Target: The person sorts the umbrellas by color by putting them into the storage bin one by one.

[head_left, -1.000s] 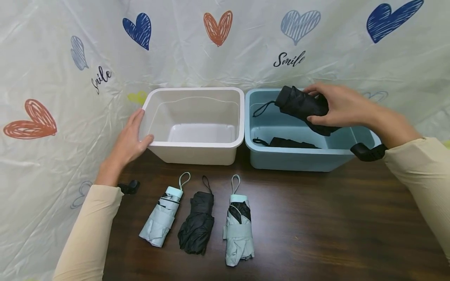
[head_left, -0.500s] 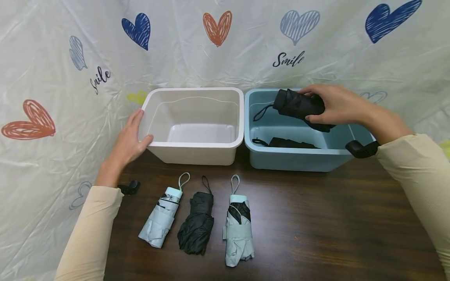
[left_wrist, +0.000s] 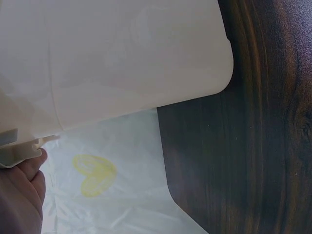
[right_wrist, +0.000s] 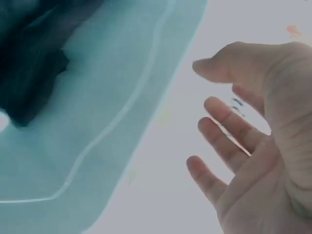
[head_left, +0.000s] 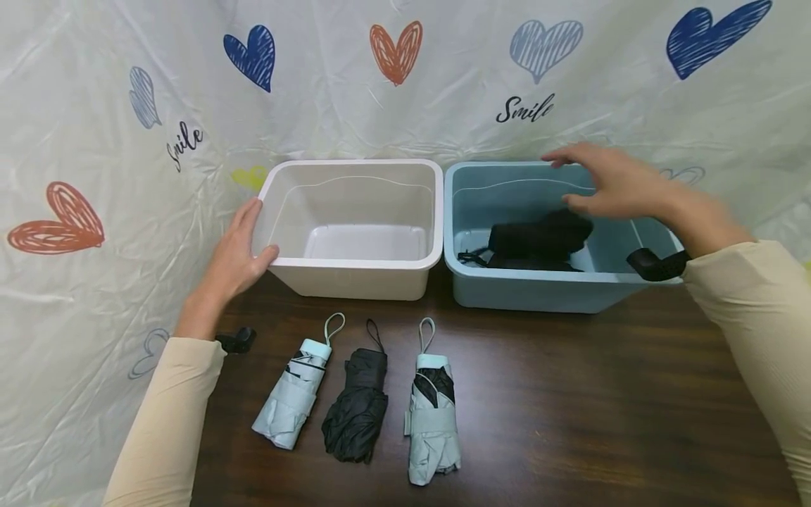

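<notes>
- The blue bin (head_left: 526, 296) stands on the dark wooden tabletop (head_left: 608, 401), and the places below are given from it.
- Inside the blue bin, the upper black umbrella (head_left: 529, 239) lies near the front wall. It overlaps the lower black umbrella (head_left: 535, 265), which is mostly hidden; dark cord shows at their left ends.
- The right hand (head_left: 617, 184) is above the right rear part of the blue bin, its grip spread, thumb and fingers apart. The right wrist view shows the palm and separated fingers beside the bin's rim.
- Just left of the blue bin stands the white bin (head_left: 355, 282). The left hand (head_left: 231, 246) holds its far left end, grip pinching the rim between thumb and fingers.
- In front of the blue bin and to its left lie three folded umbrellas: the pale blue umbrella (head_left: 291, 398) farthest off, the loose black umbrella (head_left: 357, 408) between, the grey-green umbrella (head_left: 434, 426) nearest. Their wrist loops point toward the bins.
- Behind the blue bin hangs a white sheet (head_left: 456, 63) printed with hearts and "Smile".
</notes>
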{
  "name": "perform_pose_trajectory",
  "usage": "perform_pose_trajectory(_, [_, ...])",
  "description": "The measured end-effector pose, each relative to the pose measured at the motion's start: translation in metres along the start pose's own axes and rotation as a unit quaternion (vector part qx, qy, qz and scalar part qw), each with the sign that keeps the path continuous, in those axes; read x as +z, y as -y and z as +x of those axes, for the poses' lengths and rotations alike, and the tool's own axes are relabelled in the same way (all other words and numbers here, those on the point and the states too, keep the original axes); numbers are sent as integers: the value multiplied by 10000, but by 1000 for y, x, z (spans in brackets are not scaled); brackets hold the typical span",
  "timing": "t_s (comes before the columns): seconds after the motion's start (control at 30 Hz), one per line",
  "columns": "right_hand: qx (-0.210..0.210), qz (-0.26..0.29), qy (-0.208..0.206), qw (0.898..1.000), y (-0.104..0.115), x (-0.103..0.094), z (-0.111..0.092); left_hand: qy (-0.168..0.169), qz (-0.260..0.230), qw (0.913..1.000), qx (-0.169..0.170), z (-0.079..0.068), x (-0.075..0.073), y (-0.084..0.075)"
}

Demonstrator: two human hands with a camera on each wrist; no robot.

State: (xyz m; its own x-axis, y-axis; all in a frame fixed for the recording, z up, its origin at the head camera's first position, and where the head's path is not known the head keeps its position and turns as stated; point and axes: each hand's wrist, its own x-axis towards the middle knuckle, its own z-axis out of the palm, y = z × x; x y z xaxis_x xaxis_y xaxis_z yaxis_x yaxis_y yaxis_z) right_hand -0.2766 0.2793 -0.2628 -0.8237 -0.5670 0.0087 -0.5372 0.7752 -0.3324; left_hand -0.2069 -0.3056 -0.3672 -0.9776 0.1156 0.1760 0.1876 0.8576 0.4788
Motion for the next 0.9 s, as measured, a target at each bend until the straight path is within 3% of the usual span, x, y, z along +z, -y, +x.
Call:
perform_pose_trajectory(0.3, [201,137,-525,9983,8,-19,-21,-14,25,10000,25,0,-2,-2])
perform_pose_trajectory(0.9, [36,-67,-977,9952,45,0,-53,-111,-3,9999,14,0,3,-1])
